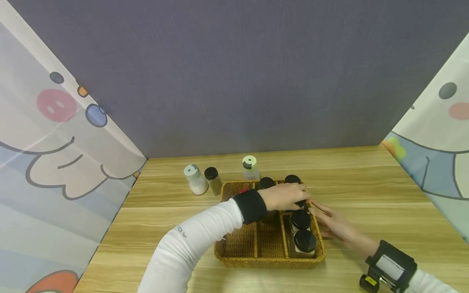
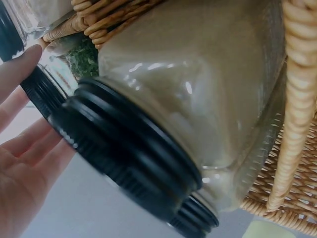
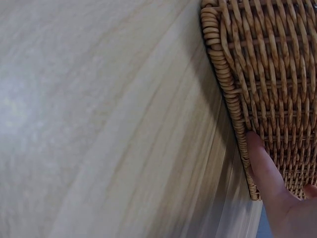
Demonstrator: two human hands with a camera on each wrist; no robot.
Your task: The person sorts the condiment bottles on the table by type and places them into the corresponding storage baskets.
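Across the wicker basket (image 1: 269, 263) reaches my left hand (image 1: 283, 196), at its back right compartment. In the left wrist view, the thumb and fingers of this hand (image 2: 25, 163) grip the black lid of a spice jar (image 2: 43, 91) that seems to hold green flakes. A larger black-lidded jar (image 2: 129, 144) with beige contents stands in front of it. My right hand (image 1: 335, 224) is at the basket's right side. In the right wrist view, an extended finger of it (image 3: 265, 168) touches the woven outer wall (image 3: 277, 89).
More black-lidded jars (image 1: 305, 241) stand in the basket's right column. Behind the basket is a light-lidded jar (image 1: 250, 169). Left of it stand a white bottle (image 1: 196, 180) and a dark-capped spice jar (image 1: 213, 181). A grey partition (image 1: 256, 81) closes the table's back.
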